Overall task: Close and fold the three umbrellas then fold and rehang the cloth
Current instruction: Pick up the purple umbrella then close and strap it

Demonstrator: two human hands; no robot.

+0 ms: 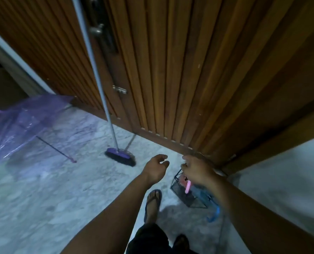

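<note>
A see-through purple umbrella (24,121) lies open on its side on the floor at the left, its thin shaft and handle pointing toward the middle. At the lower right, a dark wire basket (178,191) holds a folded umbrella with a pink handle (187,186) and a blue one with a curved handle (214,215). My right hand (195,170) hovers just above the basket with fingers loosely curled, and I see nothing in it. My left hand (157,168) hangs beside it, relaxed and empty. No cloth is in view.
A purple broom (121,156) leans against the slatted wooden door (170,70) straight ahead. The floor is pale marble. My foot in a flip-flop (152,202) stands just left of the basket. A white wall (280,180) runs along the right.
</note>
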